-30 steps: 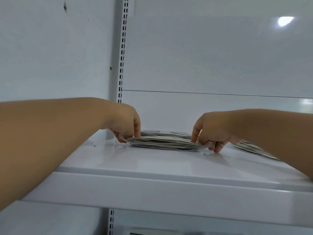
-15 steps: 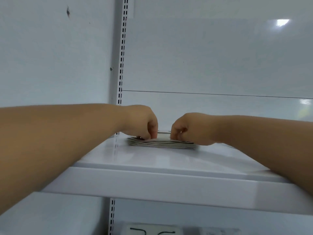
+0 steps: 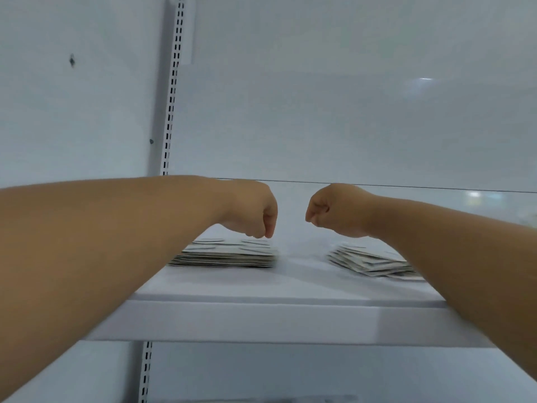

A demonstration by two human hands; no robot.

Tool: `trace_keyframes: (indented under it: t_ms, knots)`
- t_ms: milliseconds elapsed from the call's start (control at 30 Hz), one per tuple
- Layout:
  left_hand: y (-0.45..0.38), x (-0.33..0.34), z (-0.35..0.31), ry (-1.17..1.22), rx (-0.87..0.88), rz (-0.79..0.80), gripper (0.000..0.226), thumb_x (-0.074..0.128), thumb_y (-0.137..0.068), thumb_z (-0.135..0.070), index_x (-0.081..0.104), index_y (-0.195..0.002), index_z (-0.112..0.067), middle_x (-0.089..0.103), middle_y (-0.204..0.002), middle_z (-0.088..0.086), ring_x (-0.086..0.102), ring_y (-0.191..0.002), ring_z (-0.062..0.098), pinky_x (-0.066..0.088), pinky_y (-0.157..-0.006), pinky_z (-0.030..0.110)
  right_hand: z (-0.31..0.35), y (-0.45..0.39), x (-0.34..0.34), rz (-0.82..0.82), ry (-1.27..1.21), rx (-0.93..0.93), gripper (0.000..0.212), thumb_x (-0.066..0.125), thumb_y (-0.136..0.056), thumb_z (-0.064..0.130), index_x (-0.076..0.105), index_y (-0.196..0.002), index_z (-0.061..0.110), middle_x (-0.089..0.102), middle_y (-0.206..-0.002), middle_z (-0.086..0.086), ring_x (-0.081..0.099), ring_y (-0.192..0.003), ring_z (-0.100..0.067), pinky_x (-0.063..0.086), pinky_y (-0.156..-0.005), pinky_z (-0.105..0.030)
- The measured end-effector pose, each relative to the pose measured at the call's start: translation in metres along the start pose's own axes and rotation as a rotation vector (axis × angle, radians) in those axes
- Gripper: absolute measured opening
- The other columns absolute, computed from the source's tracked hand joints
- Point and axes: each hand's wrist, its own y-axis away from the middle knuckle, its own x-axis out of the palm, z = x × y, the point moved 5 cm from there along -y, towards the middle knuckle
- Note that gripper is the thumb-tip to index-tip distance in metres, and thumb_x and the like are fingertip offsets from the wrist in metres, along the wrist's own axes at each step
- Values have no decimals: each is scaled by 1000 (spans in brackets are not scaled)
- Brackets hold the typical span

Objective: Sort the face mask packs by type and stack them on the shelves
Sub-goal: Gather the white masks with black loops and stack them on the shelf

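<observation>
We are hovering both curled, empty hands, left hand (image 3: pixel 255 212) and right hand (image 3: pixel 331 209), over the shelf (image 3: pixel 261 318), where a neat stack (image 3: pixel 226 254) is sitting near its left edge and a looser pile (image 3: pixel 369 261) is waiting toward the right, probably needing squaring.

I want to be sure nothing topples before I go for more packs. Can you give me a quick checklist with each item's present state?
1. Left hand free of the left stack: ok, curled just above, holding nothing.
2. Right hand empty: ok.
3. Left stack squared: ok, edges line up.
4. Right stack squared: not ok, packs fanned out.
5. Both stacks fully on the shelf: ok.
6. Types match: cannot tell.
</observation>
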Motion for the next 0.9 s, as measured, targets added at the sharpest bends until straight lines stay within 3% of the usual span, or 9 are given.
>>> trace_keyframes:
  t_ms: [200, 333, 400, 467, 567, 667, 800, 900]
  knots:
    - [-36, 3, -84, 213, -8, 75, 21, 54, -92, -12, 73, -99, -19, 74, -93, -3, 66, -72, 8, 56, -68, 22, -85, 35, -28, 140, 183, 148, 16, 62, -95, 28, 70, -107, 22, 64, -100, 10, 56, -90, -12, 44, -76, -26]
    - [-66, 23, -124, 324, -104, 251, 21, 50, -103, -22, 66, -107, -9, 72, -108, 12, 68, -80, 23, 58, -76, 34, -121, 46, -28, 275, 332, 236, 42, 48, -100, 51, 63, -123, 19, 61, -125, 1, 60, -103, -22, 47, -90, -34]
    - [-74, 36, -134, 308, -222, 384, 43, 42, -106, -42, 61, -114, -5, 69, -110, 17, 69, -83, 29, 59, -79, 40, -133, 49, -20, 335, 390, 269, 55, 35, -103, 53, 56, -133, 12, 55, -135, -4, 58, -99, -26, 45, -84, -31]
    - [-81, 44, -141, 273, -313, 446, 62, 35, -103, -56, 56, -123, -1, 68, -112, 21, 71, -92, 34, 59, -85, 44, -144, 50, -10, 369, 350, 286, 58, 29, -105, 52, 57, -129, 7, 58, -131, -9, 58, -94, -26, 41, -75, -31]
    - [-88, 47, -147, 323, -389, 367, 70, 37, -100, -61, 46, -133, 0, 70, -109, 23, 72, -96, 36, 59, -88, 46, -151, 48, -2, 360, 256, 287, 53, 32, -104, 51, 61, -110, 7, 64, -106, -10, 59, -70, -22, 43, -71, -32]
    - [-94, 55, -142, 477, -458, 261, 67, 50, -98, -56, 38, -143, -7, 66, -106, 20, 67, -76, 31, 61, -78, 41, -152, 44, -1, 304, 137, 283, 38, 42, -102, 37, 63, -108, 6, 68, -100, -14, 61, -72, -27, 45, -72, -31]
    - [-92, 59, -135, 861, -504, 106, 33, 69, -94, -27, 55, -113, -4, 57, -91, 17, 56, -49, 23, 54, -50, 31, -150, 38, 2, 254, -40, 240, 31, 49, -96, 14, 66, -119, 2, 70, -104, -14, 68, -88, -33, 53, -76, -32]
    - [-85, 54, -133, 995, -515, -25, 11, 70, -92, -11, 61, -91, -6, 54, -73, 11, 51, -30, 15, 42, -36, 19, -150, 36, -1, 178, -332, 239, 29, 58, -93, 9, 65, -120, 1, 65, -99, -13, 62, -80, -26, 56, -69, -28]
